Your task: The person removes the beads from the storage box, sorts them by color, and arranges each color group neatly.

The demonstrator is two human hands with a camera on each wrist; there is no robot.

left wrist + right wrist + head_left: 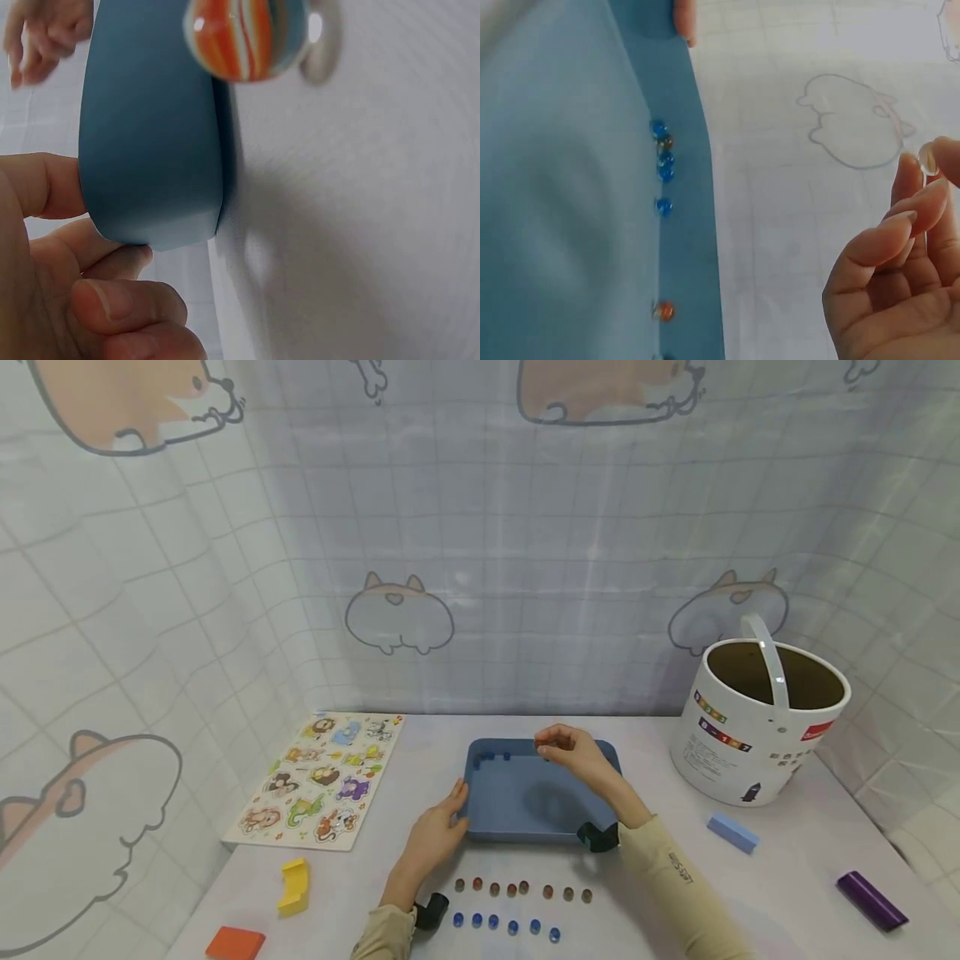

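Note:
My right hand (573,750) is raised over the far side of a blue tray (517,802). Between thumb and fingertip it pinches a clear glass marble (928,159) with a brownish streak. My left hand (435,831) holds the tray at its left edge, thumb at the rim and a finger against the outer wall. Inside the tray, several blue marbles (665,160) and an orange one (664,310) lie along the far wall. In front of the tray lie a row of multicoloured marbles (512,889) and a row of blue marbles (493,922).
An animal puzzle board (322,777) lies at the left, with a yellow block (295,887) and an orange block (236,943) nearer. At the right stand a white bucket (738,752) with a handle, a light blue block (732,832) and a purple block (872,900).

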